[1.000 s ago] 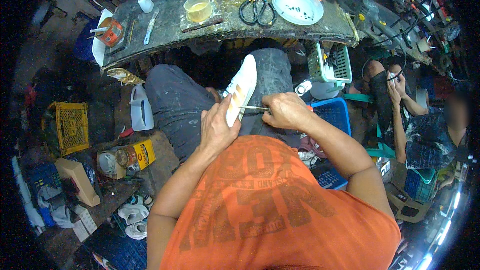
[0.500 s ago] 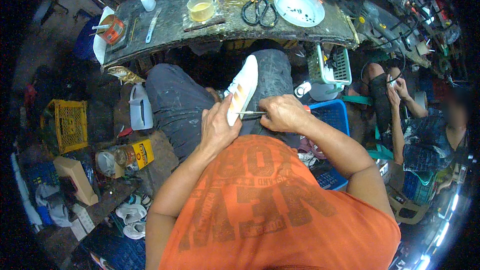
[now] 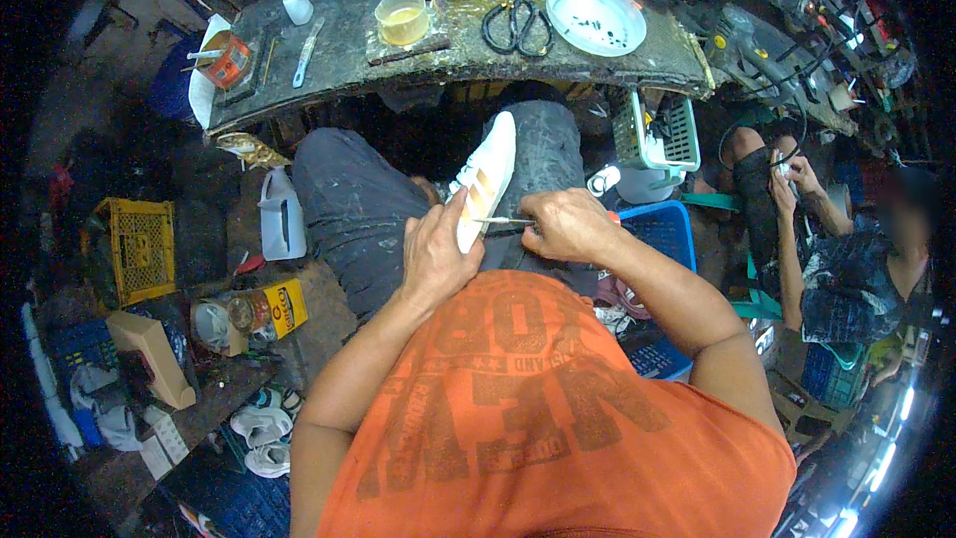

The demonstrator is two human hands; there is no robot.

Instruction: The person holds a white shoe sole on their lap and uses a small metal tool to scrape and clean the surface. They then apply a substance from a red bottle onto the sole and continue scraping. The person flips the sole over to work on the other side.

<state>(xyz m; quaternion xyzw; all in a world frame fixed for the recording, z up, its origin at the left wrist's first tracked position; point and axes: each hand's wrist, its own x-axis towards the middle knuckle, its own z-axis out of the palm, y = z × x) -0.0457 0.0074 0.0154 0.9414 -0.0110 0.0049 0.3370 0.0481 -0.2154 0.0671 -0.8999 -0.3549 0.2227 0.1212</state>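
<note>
A white sneaker (image 3: 490, 174) with tan stripes lies across my lap, its toe pointing away from me. My left hand (image 3: 436, 239) is closed around its heel end, fingers along the left side. In my right hand (image 3: 568, 224) is an awl (image 3: 506, 220) with a thin metal shaft; a bit of red shows past the fist, likely its handle. The shaft points left, and its tip meets the sneaker's side near the heel. Whether the tip has entered the material is too small to tell.
Ahead stands a workbench (image 3: 349, 60) with scissors (image 3: 517, 28), a white bowl (image 3: 596, 16), a cup of yellowish liquid (image 3: 402, 20) and a knife (image 3: 307, 55). A blue basket (image 3: 657, 234) is at my right, a white jug (image 3: 282, 214) at my left. Another person (image 3: 846, 269) sits at far right.
The awl's tip has shifted slightly up along the sneaker's side, and my right hand has moved a little with it. My left hand keeps its hold.
</note>
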